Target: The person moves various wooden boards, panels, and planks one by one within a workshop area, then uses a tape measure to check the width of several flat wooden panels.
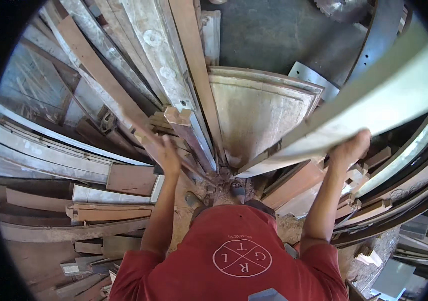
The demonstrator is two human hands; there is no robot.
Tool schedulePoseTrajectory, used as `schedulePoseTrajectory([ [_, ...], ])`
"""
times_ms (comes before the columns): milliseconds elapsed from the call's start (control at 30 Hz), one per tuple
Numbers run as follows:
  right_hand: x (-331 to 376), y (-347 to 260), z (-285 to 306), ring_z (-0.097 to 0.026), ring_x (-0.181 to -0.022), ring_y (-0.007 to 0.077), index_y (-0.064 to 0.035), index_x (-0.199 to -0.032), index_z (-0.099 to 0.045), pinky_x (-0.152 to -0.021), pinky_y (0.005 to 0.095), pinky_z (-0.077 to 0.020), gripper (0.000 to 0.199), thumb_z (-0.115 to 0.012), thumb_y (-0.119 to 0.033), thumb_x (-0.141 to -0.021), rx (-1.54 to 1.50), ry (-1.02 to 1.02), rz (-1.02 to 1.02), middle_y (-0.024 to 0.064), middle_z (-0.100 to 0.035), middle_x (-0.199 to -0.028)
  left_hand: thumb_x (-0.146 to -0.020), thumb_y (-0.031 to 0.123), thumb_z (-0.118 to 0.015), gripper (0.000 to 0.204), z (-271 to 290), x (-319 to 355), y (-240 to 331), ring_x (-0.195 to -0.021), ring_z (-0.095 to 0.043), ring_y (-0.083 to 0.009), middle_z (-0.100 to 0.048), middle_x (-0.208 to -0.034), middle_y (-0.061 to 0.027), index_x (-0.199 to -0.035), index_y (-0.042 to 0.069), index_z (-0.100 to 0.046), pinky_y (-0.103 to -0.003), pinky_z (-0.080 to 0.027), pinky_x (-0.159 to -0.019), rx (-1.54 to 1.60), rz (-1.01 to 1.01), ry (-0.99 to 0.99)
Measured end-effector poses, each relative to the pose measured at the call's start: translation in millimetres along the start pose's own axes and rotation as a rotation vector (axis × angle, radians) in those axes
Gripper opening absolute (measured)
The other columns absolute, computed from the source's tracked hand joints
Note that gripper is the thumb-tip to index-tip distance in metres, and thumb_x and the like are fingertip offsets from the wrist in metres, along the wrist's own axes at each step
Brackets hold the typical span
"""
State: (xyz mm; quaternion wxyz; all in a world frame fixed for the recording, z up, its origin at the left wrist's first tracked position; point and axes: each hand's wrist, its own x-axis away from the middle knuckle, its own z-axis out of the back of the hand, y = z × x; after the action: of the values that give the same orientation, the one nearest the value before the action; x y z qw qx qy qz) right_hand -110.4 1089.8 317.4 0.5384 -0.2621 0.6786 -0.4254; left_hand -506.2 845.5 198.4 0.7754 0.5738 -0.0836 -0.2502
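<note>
My right hand (pixel 350 149) grips the lower edge of a long, wide white board (pixel 369 108). The board stands tilted: its narrow end is low near my feet, and its near end rises large and blurred at the upper right. On the other side, my left hand (pixel 164 154) is raised at a thin brown wooden strip (pixel 194 168), its fingers closed around it and partly smeared by motion. That strip slants from the upper left down toward the floor by my feet. Right of the left hand stands a short wooden post (pixel 194 135) with a pale sawn end.
A pale, dusty panel (pixel 259 113) leans ahead of me. Long planks (pixel 166 55) rise at the upper left, and stacked boards (pixel 109 213) lie on the left. Curved-looking timber (pixel 404 165) fills the right side. A round saw blade (pixel 343 7) hangs at the top right.
</note>
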Motion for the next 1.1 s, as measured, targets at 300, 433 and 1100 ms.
schedulePoseTrajectory([
  [300,-53,-22,-123,-0.061,-0.09,0.023,0.012,-0.107,-0.064,-0.087,0.0362,-0.0464,0.06,-0.062,-0.046,-0.09,0.017,-0.084,-0.027,0.0172,-0.068,-0.097,-0.103,0.035,-0.047,0.026,87,0,8,-0.062,-0.037,-0.0054,-0.039,-0.076,0.0048,-0.09,0.012,-0.046,-0.024,-0.035,-0.057,0.36,0.077,0.2],
  [433,-67,-16,-140,-0.063,-0.091,0.0244,0.0115,-0.107,-0.064,-0.087,0.0363,-0.0466,0.059,-0.065,-0.045,-0.09,0.038,-0.09,0.0,0.0195,-0.069,-0.098,-0.103,0.036,-0.046,0.029,98,4,17,-0.059,-0.035,-0.0054,-0.038,-0.071,0.0045,-0.087,0.013,-0.045,-0.024,-0.032,-0.054,0.339,0.134,0.361],
  [1100,-81,27,-186,-0.066,-0.068,0.0372,-0.0016,-0.091,-0.067,-0.062,0.0438,-0.0508,0.067,-0.075,-0.064,-0.07,0.388,0.135,0.118,0.017,-0.066,-0.075,-0.102,0.05,-0.035,0.061,122,-50,-20,-0.097,-0.054,-0.0284,-0.053,-0.118,-0.0166,-0.125,-0.004,-0.051,-0.04,-0.048,-0.088,-0.148,0.148,0.456],
])
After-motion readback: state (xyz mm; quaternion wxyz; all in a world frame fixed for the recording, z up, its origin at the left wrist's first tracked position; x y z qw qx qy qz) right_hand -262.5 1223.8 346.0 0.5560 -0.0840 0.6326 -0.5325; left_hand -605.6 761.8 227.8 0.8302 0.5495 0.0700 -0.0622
